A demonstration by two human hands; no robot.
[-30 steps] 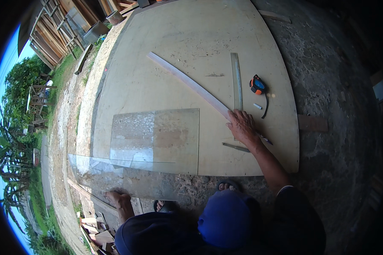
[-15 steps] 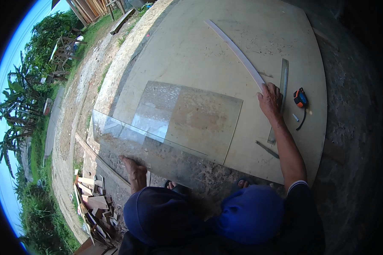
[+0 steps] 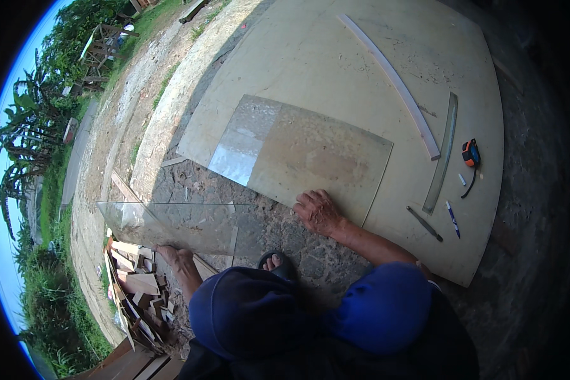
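My left hand (image 3: 176,256) grips the lower edge of a loose glass pane (image 3: 164,225), held low over the ground left of the board. My right hand (image 3: 320,212) is at the near edge of a second glass pane (image 3: 323,152), which lies flat on the board. Its fingers are curled over that edge, their tips partly hidden. Farther right lie a pale wooden strip (image 3: 396,82) and a long flat ruler-like strip (image 3: 442,155). Close to these are an orange and black tape measure (image 3: 470,152), a blue and white pen (image 3: 453,220) and a slim dark tool (image 3: 424,223).
The large pale board (image 3: 285,57) ends in an edge just ahead of my knees. Wood offcuts (image 3: 139,278) are heaped on the ground at the left, near a long wooden batten (image 3: 128,188). Rough ground (image 3: 291,237) shows between board and feet.
My right hand has let go of the wooden strip and come to the near edge of the flat pane. My left hand has drawn the loose pane left and nearer, off the board's edge.
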